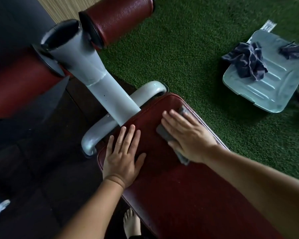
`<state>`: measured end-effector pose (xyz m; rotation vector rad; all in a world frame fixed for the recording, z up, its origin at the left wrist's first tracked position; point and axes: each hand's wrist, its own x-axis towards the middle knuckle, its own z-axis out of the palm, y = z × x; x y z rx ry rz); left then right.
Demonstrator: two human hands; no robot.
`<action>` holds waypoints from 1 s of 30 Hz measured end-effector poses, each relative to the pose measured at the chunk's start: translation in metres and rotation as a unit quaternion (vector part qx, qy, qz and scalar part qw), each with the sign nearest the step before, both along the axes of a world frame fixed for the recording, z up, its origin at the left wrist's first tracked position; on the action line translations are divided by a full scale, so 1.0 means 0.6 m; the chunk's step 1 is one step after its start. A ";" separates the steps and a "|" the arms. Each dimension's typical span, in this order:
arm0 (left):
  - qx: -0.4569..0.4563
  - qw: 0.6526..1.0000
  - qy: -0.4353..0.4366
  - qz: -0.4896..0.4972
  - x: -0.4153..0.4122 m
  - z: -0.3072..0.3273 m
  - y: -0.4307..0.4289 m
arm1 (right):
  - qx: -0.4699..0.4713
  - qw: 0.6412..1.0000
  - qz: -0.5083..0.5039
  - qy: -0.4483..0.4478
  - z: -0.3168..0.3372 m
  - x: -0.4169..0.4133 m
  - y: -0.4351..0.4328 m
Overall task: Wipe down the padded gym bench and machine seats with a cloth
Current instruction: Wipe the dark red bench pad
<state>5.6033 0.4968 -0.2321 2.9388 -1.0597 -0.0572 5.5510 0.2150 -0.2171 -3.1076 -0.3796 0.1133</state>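
Observation:
A dark red padded bench [164,192] runs from the middle of the view toward the bottom right. My right hand [186,135] lies flat on a grey cloth [162,133] near the bench's far right corner, pressing it to the pad. The cloth's edges show beyond my fingers and below my wrist. My left hand [124,157] rests flat on the left side of the pad, fingers spread, holding nothing.
A grey steel post [100,80] rises from the bench's end, with two red roller pads [117,18] at its top. A curved grey foot bar [93,137] crosses under it. On the green turf at right lies a pale tray [273,87] holding two dark cloths [248,61]. A bare foot [131,223] shows below.

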 end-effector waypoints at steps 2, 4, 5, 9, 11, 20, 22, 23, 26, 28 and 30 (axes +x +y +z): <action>0.003 1.000 0.003 0.005 -0.002 -0.002 0.000 | -0.004 0.997 -0.071 -0.016 0.013 0.068 -0.005; 0.010 1.000 0.002 0.006 -0.003 -0.003 0.001 | 0.018 0.988 -0.149 -0.030 0.020 0.110 0.025; 0.010 1.000 0.001 0.007 -0.003 -0.004 0.001 | 0.038 0.982 -0.181 -0.036 0.019 0.111 0.046; -0.005 1.000 -0.003 0.000 0.000 -0.005 0.001 | 0.059 0.993 -0.105 -0.002 0.003 -0.017 0.108; -0.008 1.000 -0.006 -0.010 0.000 -0.006 0.003 | 0.035 0.999 -0.019 0.022 -0.005 -0.083 0.083; -0.016 1.000 -0.001 -0.004 0.001 -0.008 0.003 | 0.055 0.965 -0.256 -0.025 0.015 0.044 0.039; -0.017 1.000 -0.016 -0.010 0.001 -0.009 0.006 | 0.089 0.961 -0.262 -0.020 0.009 -0.017 0.099; -0.018 0.999 -0.022 -0.015 0.001 -0.010 0.006 | 0.091 0.967 -0.236 -0.008 0.004 -0.062 0.127; -0.034 0.999 -0.025 -0.015 0.000 -0.011 0.006 | 0.075 0.983 -0.165 0.012 -0.010 -0.197 0.136; -0.034 0.999 -0.028 -0.013 -0.002 -0.011 0.006 | 0.064 0.981 -0.183 0.015 -0.013 -0.225 0.078; -0.036 0.999 -0.030 -0.014 -0.001 -0.013 0.006 | 0.051 0.969 -0.243 0.012 -0.011 -0.198 0.022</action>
